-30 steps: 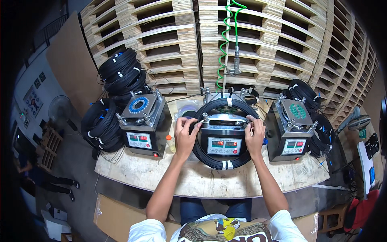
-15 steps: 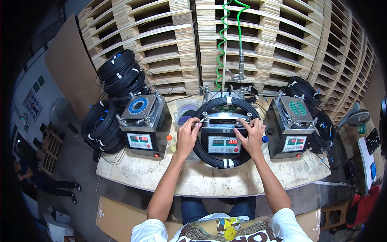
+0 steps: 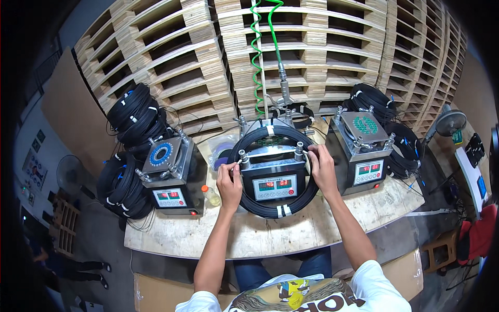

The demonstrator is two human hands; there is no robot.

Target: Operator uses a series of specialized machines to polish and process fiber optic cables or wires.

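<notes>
A coil of black cable (image 3: 260,208), bound with white ties, hangs around the middle bench machine (image 3: 275,167). That machine has a metal top, corner posts with knobs, and a front panel (image 3: 275,188) with red lit digits. On the coil's left side is my left hand (image 3: 229,188), its thumb and fingers closed near the front left knob (image 3: 243,155). My right hand (image 3: 323,170) is closed at the coil's right side, fingertips beside the front right knob (image 3: 299,147). Whatever small thing either hand pinches is too small to make out.
Similar machines stand to the left (image 3: 165,177) and right (image 3: 364,148), with black cable coils (image 3: 138,117) behind them. A small bottle with an orange cap (image 3: 210,195) is on the wooden table (image 3: 171,236). An air gun (image 3: 284,91) hangs from a green hose before stacked pallets (image 3: 306,54).
My left hand has moved off the front left knob, down and outward. My right hand has drawn its fingers together beside the right knob. More red digits are lit on the middle panel. The view has shifted.
</notes>
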